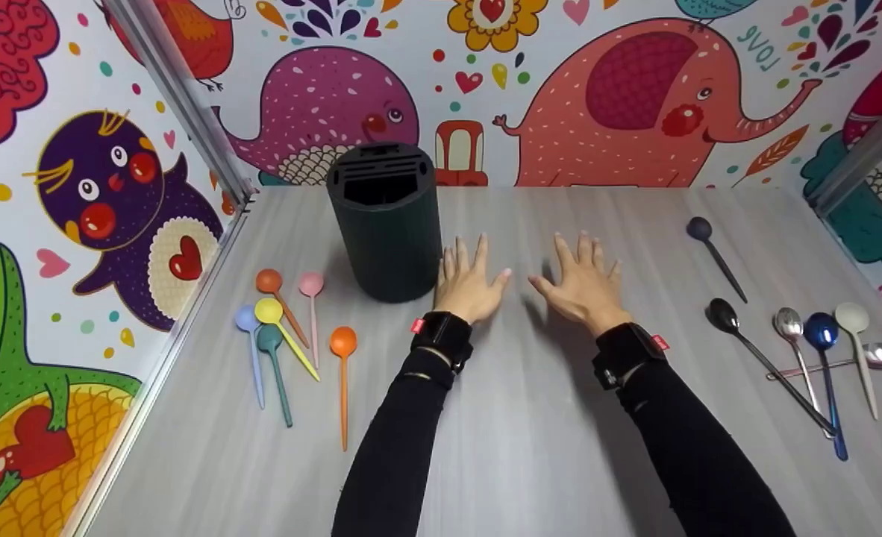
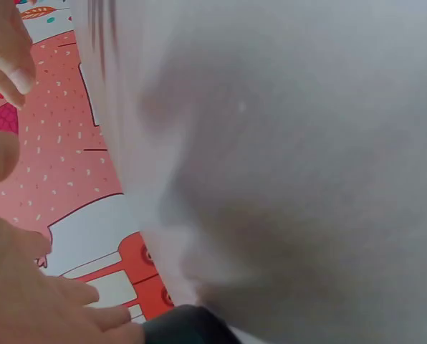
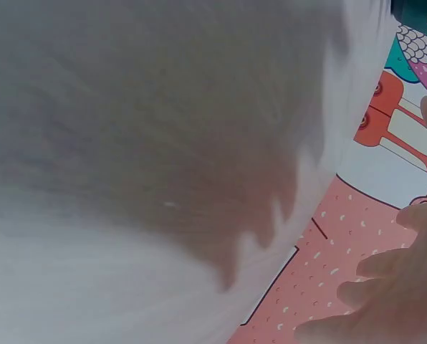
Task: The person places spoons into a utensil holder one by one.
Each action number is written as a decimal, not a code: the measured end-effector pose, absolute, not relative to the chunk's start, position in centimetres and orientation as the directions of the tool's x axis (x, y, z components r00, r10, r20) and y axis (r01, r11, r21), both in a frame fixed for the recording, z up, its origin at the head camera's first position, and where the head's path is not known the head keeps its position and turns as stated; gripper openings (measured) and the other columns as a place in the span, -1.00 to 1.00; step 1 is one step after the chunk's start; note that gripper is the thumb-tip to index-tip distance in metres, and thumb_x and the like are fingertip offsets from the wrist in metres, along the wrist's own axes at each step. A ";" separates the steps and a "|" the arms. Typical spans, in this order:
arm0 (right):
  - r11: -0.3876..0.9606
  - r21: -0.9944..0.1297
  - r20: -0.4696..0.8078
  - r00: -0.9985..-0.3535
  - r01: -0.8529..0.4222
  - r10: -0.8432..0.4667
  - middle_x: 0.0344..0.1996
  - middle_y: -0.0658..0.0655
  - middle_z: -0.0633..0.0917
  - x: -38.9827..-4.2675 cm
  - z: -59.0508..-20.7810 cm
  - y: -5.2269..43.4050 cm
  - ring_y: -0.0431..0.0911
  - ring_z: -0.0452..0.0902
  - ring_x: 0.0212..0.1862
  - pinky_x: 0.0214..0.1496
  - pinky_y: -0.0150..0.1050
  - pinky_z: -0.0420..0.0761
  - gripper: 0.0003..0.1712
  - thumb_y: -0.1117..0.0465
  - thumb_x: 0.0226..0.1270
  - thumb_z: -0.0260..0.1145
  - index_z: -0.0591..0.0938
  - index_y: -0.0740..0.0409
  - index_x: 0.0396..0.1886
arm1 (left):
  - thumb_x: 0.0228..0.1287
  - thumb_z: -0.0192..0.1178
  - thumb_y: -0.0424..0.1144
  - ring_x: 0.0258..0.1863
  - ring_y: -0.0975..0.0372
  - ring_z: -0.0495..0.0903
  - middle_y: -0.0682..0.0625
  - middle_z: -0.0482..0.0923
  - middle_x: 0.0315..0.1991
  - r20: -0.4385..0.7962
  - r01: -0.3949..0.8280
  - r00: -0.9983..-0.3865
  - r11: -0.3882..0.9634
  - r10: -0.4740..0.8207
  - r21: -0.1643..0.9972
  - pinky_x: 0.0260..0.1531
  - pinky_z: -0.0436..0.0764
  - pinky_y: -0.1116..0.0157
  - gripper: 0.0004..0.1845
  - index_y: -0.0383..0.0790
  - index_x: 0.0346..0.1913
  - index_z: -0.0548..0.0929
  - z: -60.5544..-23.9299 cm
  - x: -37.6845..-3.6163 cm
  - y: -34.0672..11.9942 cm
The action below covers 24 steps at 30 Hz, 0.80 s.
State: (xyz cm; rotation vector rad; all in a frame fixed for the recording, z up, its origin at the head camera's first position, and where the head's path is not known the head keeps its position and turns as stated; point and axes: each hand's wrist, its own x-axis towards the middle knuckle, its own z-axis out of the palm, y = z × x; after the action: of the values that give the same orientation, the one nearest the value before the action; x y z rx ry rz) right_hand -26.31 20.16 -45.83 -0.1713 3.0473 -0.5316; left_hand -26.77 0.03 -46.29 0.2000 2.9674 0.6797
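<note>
Hands lay flat on the counter [image 1: 530, 462] in the head view, left hand [image 1: 469, 280] touching the holder [image 1: 386, 221] at its 9 o'clock, right hand [image 1: 581, 282] at its 3 o'clock, fingers spread, holding nothing. Left wrist view showed fingers [image 2: 49, 315] beside the holder's dark edge [image 2: 188, 326]. Right wrist view showed straight fingers [image 3: 396, 287] over blurred counter.

A staged recording booth rather than a lived-in room: a grey wood-grain table [image 1: 530, 447] enclosed on three sides by panels [image 1: 605, 89] printed with cartoon animals, joined by metal corner rails [image 1: 187, 104], with spoons laid out in sorted groups.
</note>
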 end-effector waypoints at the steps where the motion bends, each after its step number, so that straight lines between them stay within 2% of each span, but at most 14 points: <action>1: 0.934 -0.343 -0.022 -0.993 -0.102 -0.116 0.59 0.46 -0.16 -26.3 -45.7 20.2 0.40 -0.33 0.57 0.39 0.55 -0.26 0.07 -0.40 0.42 0.03 -0.05 0.08 0.67 | 0.54 -0.18 0.27 0.60 -0.14 -0.25 -0.27 -0.26 0.64 -0.059 0.109 -0.987 0.890 0.150 0.442 0.54 -0.24 0.00 -0.18 0.05 0.67 -0.16 -46.1 -26.7 0.0; 5: 0.928 -0.356 -0.015 -0.993 -0.107 -0.120 0.58 0.47 -0.16 -26.3 -45.4 20.0 0.40 -0.30 0.57 0.38 0.56 -0.24 0.07 -0.41 0.42 0.03 -0.06 0.08 0.67 | 0.54 -0.18 0.27 0.61 -0.10 -0.30 -0.25 -0.30 0.64 -0.049 0.125 -0.984 0.870 0.169 0.477 0.54 -0.24 0.00 -0.18 0.08 0.67 -0.19 -45.2 -26.4 -0.1; 9: 0.908 -0.403 0.004 -0.992 -0.114 -0.123 0.59 0.46 -0.14 -26.3 -44.9 19.7 0.39 -0.30 0.58 0.40 0.54 -0.21 0.07 -0.41 0.42 0.04 -0.05 0.07 0.67 | 0.54 -0.16 0.27 0.61 -0.08 -0.27 -0.19 -0.35 0.65 0.002 0.174 -0.979 0.834 0.203 0.525 0.54 -0.15 -0.03 -0.17 0.09 0.67 -0.20 -43.5 -25.8 -0.4; 15: 0.806 -0.575 0.042 -0.989 -0.141 -0.144 0.60 0.43 -0.13 -26.3 -43.5 18.4 0.34 -0.27 0.59 0.49 0.40 -0.17 0.09 -0.43 0.41 0.05 -0.06 0.06 0.68 | 0.54 -0.07 0.20 0.61 -0.04 -0.12 -0.15 -0.27 0.66 0.235 0.333 -0.943 0.694 0.236 0.638 0.49 0.05 -0.11 -0.19 0.05 0.67 -0.11 -39.6 -24.4 -1.8; 20: 0.674 -0.724 0.063 -0.987 -0.147 -0.148 0.62 0.32 -0.11 -26.6 -41.9 16.7 0.20 -0.24 0.62 0.54 0.30 -0.12 0.09 -0.42 0.41 0.07 -0.08 0.00 0.68 | 0.53 0.00 0.07 0.59 0.04 -0.01 -0.17 -0.08 0.63 0.503 0.489 -0.850 0.588 0.156 0.644 0.48 0.12 -0.08 -0.26 -0.10 0.63 0.08 -36.3 -23.6 -4.2; 24: 0.599 -0.781 0.098 -0.982 -0.177 -0.162 0.62 0.24 -0.02 -27.0 -40.6 14.8 0.12 -0.15 0.62 0.55 0.23 -0.07 0.06 -0.40 0.42 0.09 -0.05 0.00 0.68 | 0.50 0.03 -0.05 0.55 0.03 0.11 -0.28 0.15 0.54 0.709 0.575 -0.705 0.581 -0.003 0.575 0.51 0.07 0.06 -0.35 -0.30 0.52 0.30 -35.0 -23.9 -6.9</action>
State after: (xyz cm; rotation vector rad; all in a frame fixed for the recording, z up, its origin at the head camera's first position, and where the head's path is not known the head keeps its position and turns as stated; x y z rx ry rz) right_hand -26.99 14.84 -40.59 -0.3000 2.8242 -1.3822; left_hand -23.89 -6.93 -34.98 0.7122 3.3535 1.7285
